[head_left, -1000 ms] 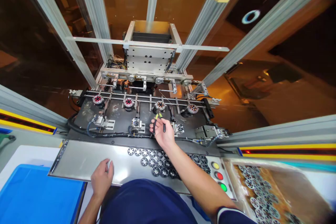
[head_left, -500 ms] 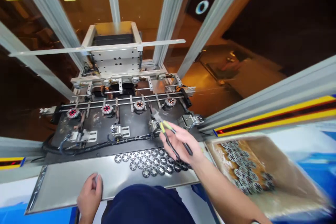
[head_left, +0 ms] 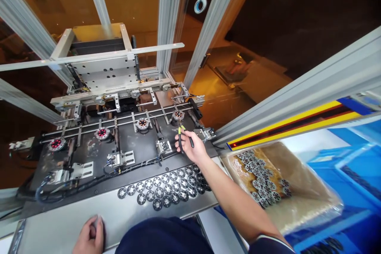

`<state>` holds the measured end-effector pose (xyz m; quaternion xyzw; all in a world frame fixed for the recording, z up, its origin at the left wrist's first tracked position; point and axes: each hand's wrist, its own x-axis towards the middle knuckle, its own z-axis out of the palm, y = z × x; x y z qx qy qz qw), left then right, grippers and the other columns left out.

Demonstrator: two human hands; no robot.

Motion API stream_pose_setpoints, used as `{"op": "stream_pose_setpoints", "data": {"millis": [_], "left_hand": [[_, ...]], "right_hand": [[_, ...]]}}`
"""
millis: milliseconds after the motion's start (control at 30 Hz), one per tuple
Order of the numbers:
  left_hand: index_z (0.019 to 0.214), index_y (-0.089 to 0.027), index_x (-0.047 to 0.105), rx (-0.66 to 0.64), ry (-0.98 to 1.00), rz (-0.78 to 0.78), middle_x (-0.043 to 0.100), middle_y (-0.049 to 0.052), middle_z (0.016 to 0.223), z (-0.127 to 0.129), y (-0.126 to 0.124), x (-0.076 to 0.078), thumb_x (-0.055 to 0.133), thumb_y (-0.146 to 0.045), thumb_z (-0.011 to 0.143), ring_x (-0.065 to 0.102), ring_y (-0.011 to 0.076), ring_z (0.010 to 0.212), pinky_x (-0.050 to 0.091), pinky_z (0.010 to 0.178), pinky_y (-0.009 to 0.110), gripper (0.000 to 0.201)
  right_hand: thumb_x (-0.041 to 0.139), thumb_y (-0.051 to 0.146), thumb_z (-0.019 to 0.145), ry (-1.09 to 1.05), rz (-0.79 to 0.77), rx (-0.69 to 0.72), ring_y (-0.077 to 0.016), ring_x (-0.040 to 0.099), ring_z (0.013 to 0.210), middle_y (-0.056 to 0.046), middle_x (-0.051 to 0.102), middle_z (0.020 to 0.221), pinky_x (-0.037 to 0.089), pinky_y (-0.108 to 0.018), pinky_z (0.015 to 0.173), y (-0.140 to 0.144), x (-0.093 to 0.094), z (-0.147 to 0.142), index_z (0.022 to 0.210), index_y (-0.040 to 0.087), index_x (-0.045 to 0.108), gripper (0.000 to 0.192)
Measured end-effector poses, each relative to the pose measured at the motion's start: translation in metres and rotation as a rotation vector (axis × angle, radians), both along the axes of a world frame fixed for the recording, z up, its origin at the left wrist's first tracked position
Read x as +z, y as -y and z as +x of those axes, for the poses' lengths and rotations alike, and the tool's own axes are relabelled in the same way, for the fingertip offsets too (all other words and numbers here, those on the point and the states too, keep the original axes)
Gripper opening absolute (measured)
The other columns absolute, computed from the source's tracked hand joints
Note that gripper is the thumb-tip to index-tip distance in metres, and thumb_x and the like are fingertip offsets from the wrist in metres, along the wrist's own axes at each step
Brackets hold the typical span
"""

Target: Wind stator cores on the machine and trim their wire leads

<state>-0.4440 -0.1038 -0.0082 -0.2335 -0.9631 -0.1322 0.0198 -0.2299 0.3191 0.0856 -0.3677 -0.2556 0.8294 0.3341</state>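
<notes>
My right hand grips a pair of pliers with black and yellow-green handles. Their tip reaches to the rightmost round fixture, which bears a dark ring-shaped part with reddish-orange spots; whether the jaws touch it is too small to tell. Low on the left, my left hand rests at the metal tray, its fingers curled and thumb close to the index finger. Anything held there is hidden. Rows of small round black-and-silver parts lie on the tray, some of them beneath my right forearm.
More fixtures with ring parts stand along the black machine plate, with clamps and cables before them. On the right sits a plastic-lined box of round parts. A yellow-and-black light barrier and metal posts flank the station.
My right hand has carried the pliers forward to the rightmost fixture. The view has turned right, shifting the machine leftward. My left hand keeps its curled pose at the tray.
</notes>
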Motion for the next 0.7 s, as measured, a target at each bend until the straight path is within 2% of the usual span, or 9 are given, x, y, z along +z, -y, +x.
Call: {"op": "stream_pose_setpoints", "data": {"millis": [300, 433, 533, 600, 667, 700], "left_hand": [[0.104, -0.025, 0.065, -0.024, -0.024, -0.002, 0.068, 0.001, 0.074, 0.003, 0.003, -0.003, 0.049, -0.055, 0.089, 0.063, 0.0190, 0.061, 0.040, 0.052, 0.026, 0.037], [0.105, -0.025, 0.065, -0.014, -0.016, 0.019, 0.069, 0.001, 0.075, 0.004, 0.005, -0.006, 0.050, -0.054, 0.089, 0.064, 0.0194, 0.064, 0.040, 0.053, 0.026, 0.037], [0.102, -0.026, 0.067, -0.004, 0.030, 0.068, 0.069, 0.001, 0.076, 0.004, 0.003, -0.005, 0.053, -0.052, 0.087, 0.064, 0.0194, 0.066, 0.041, 0.055, 0.026, 0.034], [0.098, -0.026, 0.068, 0.046, 0.102, 0.152, 0.067, 0.002, 0.075, 0.004, 0.000, 0.000, 0.058, -0.051, 0.082, 0.063, 0.0200, 0.067, 0.040, 0.056, 0.026, 0.031], [0.094, -0.026, 0.068, 0.129, 0.275, 0.287, 0.064, 0.002, 0.072, 0.006, -0.006, 0.009, 0.064, -0.051, 0.076, 0.061, 0.0208, 0.068, 0.040, 0.056, 0.026, 0.031], [0.092, -0.025, 0.067, 0.161, 0.384, 0.353, 0.063, 0.002, 0.070, 0.009, -0.008, 0.015, 0.067, -0.051, 0.073, 0.061, 0.0209, 0.069, 0.040, 0.056, 0.026, 0.032]], "right_hand": [[0.059, 0.036, 0.077, 0.023, 0.009, 0.010, -0.0166, 0.062, 0.051, -0.001, 0.069, 0.072, 0.049, -0.027, 0.043, -0.003, 0.000, 0.001, 0.097, 0.019, 0.061, 0.027], [0.063, 0.032, 0.075, 0.042, 0.072, 0.004, -0.0134, 0.057, 0.048, 0.001, 0.066, 0.070, 0.043, -0.022, 0.038, 0.002, 0.002, -0.002, 0.093, 0.019, 0.061, 0.022], [0.068, 0.029, 0.075, 0.050, 0.149, 0.022, -0.0120, 0.056, 0.047, 0.001, 0.064, 0.072, 0.041, -0.021, 0.035, 0.024, 0.017, 0.003, 0.091, 0.019, 0.061, 0.020], [0.070, 0.030, 0.077, 0.042, 0.196, 0.074, -0.0113, 0.055, 0.046, 0.000, 0.065, 0.077, 0.041, -0.022, 0.034, 0.051, 0.034, 0.011, 0.095, 0.018, 0.063, 0.022], [0.071, 0.032, 0.079, 0.024, 0.263, 0.220, -0.0101, 0.055, 0.045, -0.001, 0.065, 0.083, 0.041, -0.022, 0.036, 0.085, 0.048, 0.016, 0.109, 0.020, 0.064, 0.033], [0.071, 0.032, 0.080, 0.022, 0.301, 0.349, -0.0094, 0.054, 0.046, -0.001, 0.065, 0.087, 0.042, -0.022, 0.037, 0.103, 0.053, 0.016, 0.118, 0.022, 0.062, 0.040]]}}
